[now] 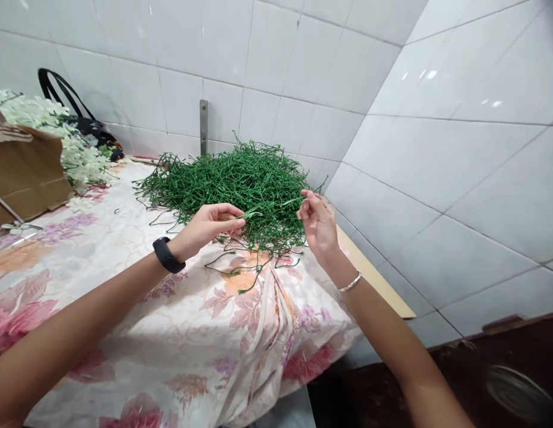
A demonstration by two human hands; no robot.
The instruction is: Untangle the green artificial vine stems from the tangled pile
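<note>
A large tangled heap of thin green artificial stems (231, 181) lies on the floral cloth, close to the tiled wall. In front of it, my left hand (216, 223), with a black band at its wrist, pinches a thin light-green strand (253, 214) between thumb and fingers. My right hand (318, 224), wearing a silver bangle, is raised at the heap's right side. Its thumb and forefinger are closed on the strand's other end, which runs between both hands above the heap. A few loose stems (247, 285) lie nearer to me on the cloth.
White artificial flowers (82, 154) and a brown cardboard box (29, 172) stand at the left, with a black-handled bag (91, 128) behind. A metal bracket (204, 128) is upright at the wall. The floral cloth (138, 333) hangs over the front edge.
</note>
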